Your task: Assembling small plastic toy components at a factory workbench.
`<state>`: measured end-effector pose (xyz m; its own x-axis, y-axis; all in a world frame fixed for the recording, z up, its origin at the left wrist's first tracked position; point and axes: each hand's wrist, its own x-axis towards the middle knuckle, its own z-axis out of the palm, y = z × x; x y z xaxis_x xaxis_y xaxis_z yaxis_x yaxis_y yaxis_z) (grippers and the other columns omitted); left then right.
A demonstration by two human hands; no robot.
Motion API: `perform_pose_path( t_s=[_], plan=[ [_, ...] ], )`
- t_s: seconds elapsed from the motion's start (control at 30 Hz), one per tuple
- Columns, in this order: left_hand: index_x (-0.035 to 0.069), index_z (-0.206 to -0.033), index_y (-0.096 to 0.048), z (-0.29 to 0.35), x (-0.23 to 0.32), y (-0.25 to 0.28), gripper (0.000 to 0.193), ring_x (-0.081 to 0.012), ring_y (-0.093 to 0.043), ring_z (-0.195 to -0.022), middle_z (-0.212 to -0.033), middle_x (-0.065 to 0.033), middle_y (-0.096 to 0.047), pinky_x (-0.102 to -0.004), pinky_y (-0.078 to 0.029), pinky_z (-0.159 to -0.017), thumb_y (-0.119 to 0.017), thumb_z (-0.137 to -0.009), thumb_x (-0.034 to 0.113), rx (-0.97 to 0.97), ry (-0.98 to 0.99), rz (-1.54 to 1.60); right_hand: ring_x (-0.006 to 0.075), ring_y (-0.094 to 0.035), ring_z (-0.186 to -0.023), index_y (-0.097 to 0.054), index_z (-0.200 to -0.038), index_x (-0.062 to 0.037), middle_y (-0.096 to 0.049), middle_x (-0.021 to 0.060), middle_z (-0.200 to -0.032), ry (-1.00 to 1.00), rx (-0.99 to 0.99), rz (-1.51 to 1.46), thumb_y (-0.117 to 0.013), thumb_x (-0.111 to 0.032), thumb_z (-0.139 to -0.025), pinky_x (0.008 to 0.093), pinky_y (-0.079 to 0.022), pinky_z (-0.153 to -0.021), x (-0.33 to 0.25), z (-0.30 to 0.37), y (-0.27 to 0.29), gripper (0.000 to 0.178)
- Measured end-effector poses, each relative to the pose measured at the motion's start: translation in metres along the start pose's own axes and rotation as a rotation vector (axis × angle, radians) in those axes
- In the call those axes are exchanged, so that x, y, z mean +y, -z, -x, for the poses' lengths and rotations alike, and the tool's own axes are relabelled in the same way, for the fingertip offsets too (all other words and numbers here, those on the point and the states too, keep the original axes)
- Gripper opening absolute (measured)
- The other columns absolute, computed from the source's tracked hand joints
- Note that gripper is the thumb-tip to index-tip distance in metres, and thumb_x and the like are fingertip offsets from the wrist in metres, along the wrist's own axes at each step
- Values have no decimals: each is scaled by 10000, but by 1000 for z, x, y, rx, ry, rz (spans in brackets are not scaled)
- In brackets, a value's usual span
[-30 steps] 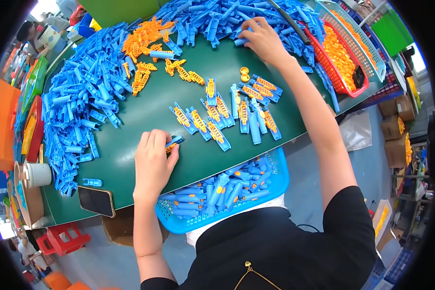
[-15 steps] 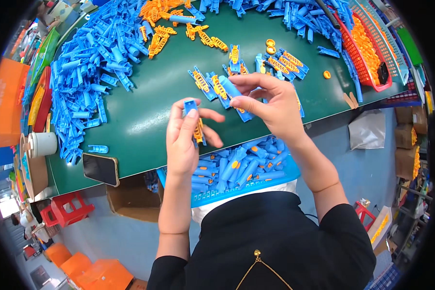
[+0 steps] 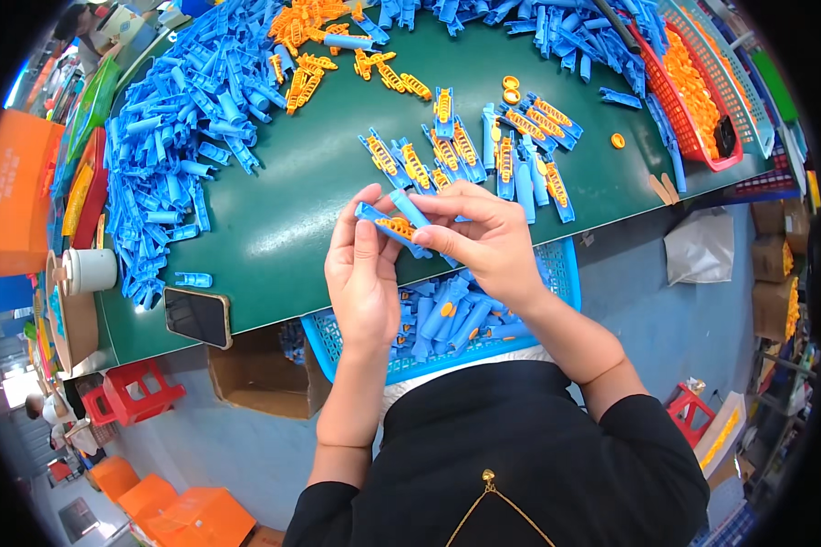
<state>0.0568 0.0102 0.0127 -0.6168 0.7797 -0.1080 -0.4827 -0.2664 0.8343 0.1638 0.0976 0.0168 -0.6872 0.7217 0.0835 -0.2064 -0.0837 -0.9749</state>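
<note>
One blue shell [image 3: 379, 219] with orange insert [image 3: 397, 227], axis ten-to-four, sat gripped in the half-curled left hand [image 3: 365, 287]; one blue cover [image 3: 410, 209], pinched by the right hand [image 3: 485, 239], lay at the shell's one o'clock.

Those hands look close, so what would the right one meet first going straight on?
Likely the orange-and-blue part in the left hand, though depth is hard to judge.

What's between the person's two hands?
In the head view: a blue piece with an orange insert, held by the left hand, and a plain blue piece, held by the right hand.
</note>
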Motion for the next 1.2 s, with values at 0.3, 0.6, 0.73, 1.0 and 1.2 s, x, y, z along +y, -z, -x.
perform_pose_path(
  t_s=[0.3, 0.6, 0.73, 1.0, 1.2],
  plan=[
    [-55, -1271, -412, 5, 2, -4, 402, -199, -561, -1061, -1186, -202, -545, -313, -467, -894, -434, -965, 204, -92, -21, -127, 70, -553, -712, -661, -1025, 2, -589, 51, -876, 104, -34, 134, -697, 2, -749, 188, -445, -602, 3, -5, 0, 279],
    [-52, -1274, -418, 6, 2, -1, 412, -178, -588, -1004, -1175, -186, -560, -268, -505, -802, -461, -955, 205, -92, 21, -102, 83, -553, -729, -669, -981, 12, -595, 56, -862, 160, -98, 176, -700, 21, -736, 195, -441, -601, 9, -4, 5, 248],
    [-48, -1267, -431, 6, 3, 0, 407, -165, -600, -977, -1164, -184, -569, -245, -515, -759, -473, -950, 203, -83, 39, -122, 94, -552, -738, -673, -971, 9, -594, 57, -854, 50, -94, 102, -702, 26, -728, 204, -438, -619, 4, -6, 7, 246],
    [-23, -1169, -475, 1, 4, 6, 329, -204, -603, -989, -1173, -204, -554, -268, -551, -718, -562, -896, 139, -154, 42, 92, 160, -549, -772, -632, -1063, 6, -567, 59, -849, 305, -129, 425, -738, -54, -699, 264, -452, -712, -8, 1, -1, 384],
    [15, -1088, -490, 4, -3, 17, 278, -224, -583, -1005, -1105, -195, -584, -354, -486, -862, -613, -861, 117, -154, -28, 205, 204, -603, -786, -634, -957, -3, -613, 112, -926, 306, -5, 489, -772, -80, -656, 297, -480, -685, -7, 10, 5, 339]
  ],
)
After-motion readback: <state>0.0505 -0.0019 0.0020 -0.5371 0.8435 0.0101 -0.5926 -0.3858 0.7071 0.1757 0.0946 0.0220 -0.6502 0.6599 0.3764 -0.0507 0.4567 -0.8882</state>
